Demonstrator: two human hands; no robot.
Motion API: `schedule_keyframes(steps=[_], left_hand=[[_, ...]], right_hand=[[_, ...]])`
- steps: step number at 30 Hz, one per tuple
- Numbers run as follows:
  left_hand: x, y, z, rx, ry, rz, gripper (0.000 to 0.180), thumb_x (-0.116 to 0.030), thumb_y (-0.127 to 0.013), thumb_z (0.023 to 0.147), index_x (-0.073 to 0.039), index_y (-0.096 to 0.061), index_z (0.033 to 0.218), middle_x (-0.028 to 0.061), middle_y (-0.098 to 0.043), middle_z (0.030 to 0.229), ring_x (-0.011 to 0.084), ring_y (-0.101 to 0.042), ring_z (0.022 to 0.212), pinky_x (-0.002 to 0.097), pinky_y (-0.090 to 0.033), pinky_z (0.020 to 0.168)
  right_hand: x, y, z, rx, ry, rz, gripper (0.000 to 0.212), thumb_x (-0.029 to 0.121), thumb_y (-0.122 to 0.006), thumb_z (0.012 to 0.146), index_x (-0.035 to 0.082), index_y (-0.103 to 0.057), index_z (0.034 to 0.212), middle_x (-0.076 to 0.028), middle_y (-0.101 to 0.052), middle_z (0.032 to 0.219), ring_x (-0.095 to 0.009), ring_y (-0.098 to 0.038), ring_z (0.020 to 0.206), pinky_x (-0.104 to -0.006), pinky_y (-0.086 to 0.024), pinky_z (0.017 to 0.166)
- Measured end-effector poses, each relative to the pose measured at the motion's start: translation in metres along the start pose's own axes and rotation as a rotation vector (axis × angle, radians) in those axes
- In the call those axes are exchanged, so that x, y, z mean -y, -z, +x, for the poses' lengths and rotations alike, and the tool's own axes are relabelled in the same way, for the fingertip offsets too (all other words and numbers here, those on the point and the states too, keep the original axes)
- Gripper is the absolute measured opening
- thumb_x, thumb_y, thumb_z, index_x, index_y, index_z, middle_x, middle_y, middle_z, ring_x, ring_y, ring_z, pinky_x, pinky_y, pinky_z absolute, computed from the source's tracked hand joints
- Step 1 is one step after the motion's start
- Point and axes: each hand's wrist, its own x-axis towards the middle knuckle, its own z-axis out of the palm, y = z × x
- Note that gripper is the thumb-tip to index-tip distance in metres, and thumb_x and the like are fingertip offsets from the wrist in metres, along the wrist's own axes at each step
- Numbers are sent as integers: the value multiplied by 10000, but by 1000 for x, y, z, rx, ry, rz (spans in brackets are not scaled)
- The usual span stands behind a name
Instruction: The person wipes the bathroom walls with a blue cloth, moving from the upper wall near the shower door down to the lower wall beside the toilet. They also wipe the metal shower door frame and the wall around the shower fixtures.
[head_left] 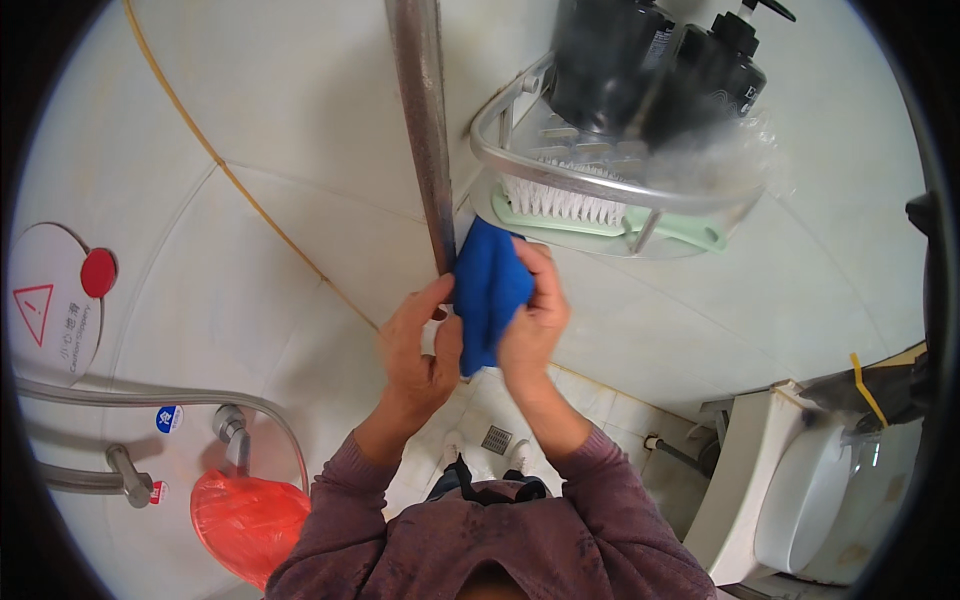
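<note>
A folded blue cloth (pixel 488 285) is up against the lower visible part of a brownish metal pole (pixel 422 120), in the middle of the head view. My right hand (pixel 533 325) grips the cloth along its right side, fingers bent over it. On the other side, my left hand (pixel 415 345) has its curled fingertips and thumb at the cloth's left edge, close beside the pole. Part of the pole is hidden behind the cloth and my fingers.
Above right, a metal corner shelf (pixel 590 180) carries dark pump bottles (pixel 700 80) and a pale green brush (pixel 570 205). At left are a hose (pixel 180 395), a tap (pixel 130 475) and a red plastic bag (pixel 245 520). A white basin (pixel 800 490) stands lower right.
</note>
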Motion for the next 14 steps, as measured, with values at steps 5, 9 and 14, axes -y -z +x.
schedule_keyframes(steps=[5,9,14], left_hand=[[17,1,12,-188,-272,-52,350,33,-474,760,28,-496,1109,204,-546,1007,336,-542,867,409,-439,780],[38,3,29,-218,-314,108,392,-79,-405,822,4,-448,1203,238,-362,1291,455,-331,1189,504,-274,972],[58,-14,38,-194,-441,242,559,-392,-309,899,-72,-249,1354,244,-103,1417,460,-87,1292,565,-72,1019]], right_hand=[[6,-24,-5,-36,375,-204,313,13,-514,757,-57,-520,1062,-161,-521,992,-258,-500,891,-306,-399,806],[4,-24,-5,35,427,-292,339,49,-541,775,-78,-508,1088,-192,-515,1028,-272,-487,909,-326,-385,823],[-14,-23,21,64,589,-430,386,66,-590,737,-57,-527,1097,-191,-500,1175,-320,-480,1037,-380,-378,861]])
